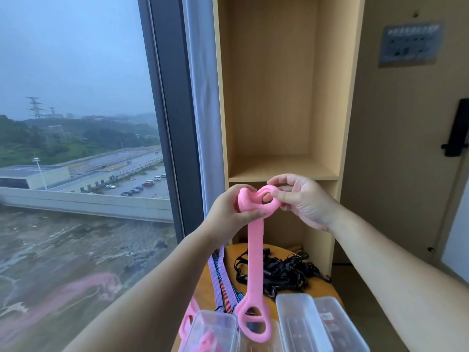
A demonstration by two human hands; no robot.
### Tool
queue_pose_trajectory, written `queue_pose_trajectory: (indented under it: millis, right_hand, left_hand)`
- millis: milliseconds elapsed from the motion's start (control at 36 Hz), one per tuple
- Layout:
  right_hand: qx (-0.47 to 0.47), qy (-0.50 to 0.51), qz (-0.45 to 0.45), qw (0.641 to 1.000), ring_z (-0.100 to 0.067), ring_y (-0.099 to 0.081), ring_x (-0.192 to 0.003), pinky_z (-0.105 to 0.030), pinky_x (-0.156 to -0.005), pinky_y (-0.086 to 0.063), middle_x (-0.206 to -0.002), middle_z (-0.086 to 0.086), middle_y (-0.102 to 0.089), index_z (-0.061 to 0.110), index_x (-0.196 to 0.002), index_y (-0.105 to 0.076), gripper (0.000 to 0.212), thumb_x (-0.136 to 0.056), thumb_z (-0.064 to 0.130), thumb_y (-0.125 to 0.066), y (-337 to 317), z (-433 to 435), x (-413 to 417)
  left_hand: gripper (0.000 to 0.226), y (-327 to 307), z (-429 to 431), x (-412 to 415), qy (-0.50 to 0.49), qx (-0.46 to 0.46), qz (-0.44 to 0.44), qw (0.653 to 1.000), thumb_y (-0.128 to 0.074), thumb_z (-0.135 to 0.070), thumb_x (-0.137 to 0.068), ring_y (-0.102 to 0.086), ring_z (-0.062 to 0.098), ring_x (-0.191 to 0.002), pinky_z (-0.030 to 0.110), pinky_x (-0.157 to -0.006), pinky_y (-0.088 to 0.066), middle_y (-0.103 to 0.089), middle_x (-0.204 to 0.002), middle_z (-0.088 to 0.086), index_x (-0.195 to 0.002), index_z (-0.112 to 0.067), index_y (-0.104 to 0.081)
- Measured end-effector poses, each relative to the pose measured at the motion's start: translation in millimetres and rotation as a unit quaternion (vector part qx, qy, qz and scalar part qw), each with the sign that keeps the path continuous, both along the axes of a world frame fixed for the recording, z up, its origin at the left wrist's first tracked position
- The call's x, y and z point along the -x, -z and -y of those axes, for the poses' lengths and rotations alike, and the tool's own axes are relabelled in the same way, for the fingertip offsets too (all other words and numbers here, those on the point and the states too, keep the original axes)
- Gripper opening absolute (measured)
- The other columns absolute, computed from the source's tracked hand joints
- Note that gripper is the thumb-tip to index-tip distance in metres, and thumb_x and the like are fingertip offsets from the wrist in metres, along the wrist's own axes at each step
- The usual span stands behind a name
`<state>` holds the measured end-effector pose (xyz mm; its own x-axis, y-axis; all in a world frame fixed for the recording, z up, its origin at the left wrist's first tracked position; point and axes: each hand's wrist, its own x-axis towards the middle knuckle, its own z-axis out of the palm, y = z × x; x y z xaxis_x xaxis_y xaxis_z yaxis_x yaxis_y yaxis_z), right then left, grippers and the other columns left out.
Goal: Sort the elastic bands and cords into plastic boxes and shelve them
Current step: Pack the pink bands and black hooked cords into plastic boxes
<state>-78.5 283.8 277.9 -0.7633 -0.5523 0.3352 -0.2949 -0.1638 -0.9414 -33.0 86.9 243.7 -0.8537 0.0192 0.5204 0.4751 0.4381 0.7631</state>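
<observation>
A long pink elastic band (pixel 255 262) hangs from both my hands in front of the shelf. My left hand (pixel 228 212) grips its upper part, and my right hand (pixel 302 199) pinches the top loop. Its lower loop dangles over the clear plastic boxes (pixel 210 331) at the bottom. One box holds more pink band; another clear box (pixel 302 323) stands to the right. On the round wooden table (pixel 327 290) lie a tangle of black cords (pixel 281 270) and purple striped bands (pixel 219 283).
A tall wooden shelf unit (pixel 279 166) stands straight ahead with an open compartment at hand height. A large window (pixel 76 148) fills the left. A door with a black handle (pixel 456 128) is at the right.
</observation>
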Motion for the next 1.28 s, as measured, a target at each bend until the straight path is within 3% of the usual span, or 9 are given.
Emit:
queue_pose_trajectory:
  millis: [194, 306, 417, 500, 583, 722, 861, 1028, 1278]
  right_hand:
    - [-0.05, -0.008, -0.015, 0.999, -0.019, -0.052, -0.075, -0.027, -0.063, -0.042, -0.091, -0.015, -0.066, -0.001, -0.117, -0.064, 0.032, -0.085, 0.0, -0.066, -1, 1, -4]
    - [0.005, 0.038, -0.044, 0.998, -0.023, -0.059, -0.081, -0.026, -0.066, -0.05, -0.094, -0.016, -0.07, -0.002, -0.109, -0.067, 0.024, -0.085, -0.006, -0.065, -1, 10, -4]
    - [0.024, 0.057, -0.033, 0.998, -0.032, -0.059, -0.092, -0.05, -0.09, -0.05, -0.105, -0.028, -0.066, 0.001, -0.107, -0.067, 0.022, -0.085, -0.005, -0.064, -3, 14, -1]
    - [0.022, 0.056, -0.023, 0.998, -0.032, -0.056, -0.092, -0.049, -0.089, -0.049, -0.106, -0.029, -0.066, 0.001, -0.109, -0.067, 0.023, -0.086, -0.001, -0.064, 0, 16, 0]
    - [0.021, 0.079, -0.015, 0.997, -0.028, -0.059, -0.094, -0.037, -0.084, -0.05, -0.106, -0.016, -0.068, 0.014, -0.112, -0.066, 0.022, -0.09, 0.014, -0.063, 7, 24, -2]
    - [-0.035, -0.046, 0.128, 0.99, -0.033, -0.066, -0.091, -0.044, -0.088, -0.054, -0.109, -0.02, -0.069, 0.011, -0.127, -0.058, 0.067, -0.084, 0.061, -0.046, 30, 33, -13]
    - [-0.04, -0.031, 0.146, 0.988, -0.023, -0.056, -0.058, -0.033, -0.058, -0.05, -0.072, -0.014, -0.062, -0.006, -0.112, -0.064, 0.081, -0.083, 0.066, -0.044, 38, 34, -17]
    - [-0.091, 0.076, 0.131, 0.984, -0.019, -0.056, -0.053, -0.029, -0.054, -0.048, -0.067, -0.01, -0.066, 0.0, -0.092, -0.073, 0.083, -0.071, 0.078, -0.053, 28, 44, -17]
    - [-0.075, 0.145, 0.136, 0.977, -0.017, -0.056, -0.051, -0.028, -0.051, -0.046, -0.062, -0.008, -0.066, 0.004, -0.089, -0.074, 0.05, -0.088, 0.053, -0.064, 38, 43, -14]
  left_hand:
    - [0.024, 1, 5, -6, 0.016, -0.053, 0.04, 0.998, -0.08, -0.027, -0.079, -0.072, 0.013, -0.081, 0.023, -0.062, -0.056, -0.072, -0.088, -0.009, -0.098, -0.023, -0.067]
    - [0.036, -3, 1, -9, 0.039, -0.094, 0.08, 0.992, -0.078, -0.037, -0.075, -0.074, 0.022, -0.081, 0.033, -0.063, -0.06, -0.075, -0.087, 0.001, -0.1, -0.015, -0.064]
    - [0.045, -11, -4, -11, 0.087, -0.111, 0.114, 0.983, -0.073, -0.048, -0.076, -0.074, 0.025, -0.084, 0.03, -0.061, -0.059, -0.076, -0.091, 0.006, -0.104, -0.014, -0.061]
    - [0.042, -12, -4, -11, 0.076, -0.119, 0.101, 0.985, -0.072, -0.044, -0.079, -0.075, 0.027, -0.081, 0.033, -0.06, -0.06, -0.076, -0.088, 0.007, -0.103, -0.011, -0.061]
    - [0.041, -9, -3, -9, 0.056, -0.162, 0.072, 0.982, -0.073, -0.038, -0.078, -0.075, 0.027, -0.078, 0.032, -0.057, -0.059, -0.076, -0.084, 0.008, -0.101, -0.006, -0.06]
    - [0.031, -5, -5, -4, 0.028, -0.213, 0.025, 0.976, -0.074, -0.03, -0.078, -0.074, 0.029, -0.078, 0.037, -0.06, -0.06, -0.075, -0.083, 0.007, -0.094, -0.009, -0.056]
    - [0.013, -1, 2, -3, -0.068, -0.072, -0.029, 0.995, -0.072, -0.02, -0.088, -0.072, 0.01, -0.065, 0.025, -0.054, -0.057, -0.071, -0.076, -0.006, -0.086, -0.02, -0.059]
    - [0.014, 14, 3, -4, -0.126, 0.164, -0.147, 0.967, -0.069, -0.003, -0.085, -0.053, 0.003, -0.054, 0.023, -0.052, -0.048, -0.054, -0.065, -0.018, -0.086, -0.014, -0.061]
    - [0.033, 18, -6, -10, -0.087, 0.077, -0.093, 0.989, -0.079, -0.005, -0.078, -0.064, -0.004, -0.077, 0.008, -0.067, -0.049, -0.064, -0.08, -0.022, -0.106, -0.02, -0.071]
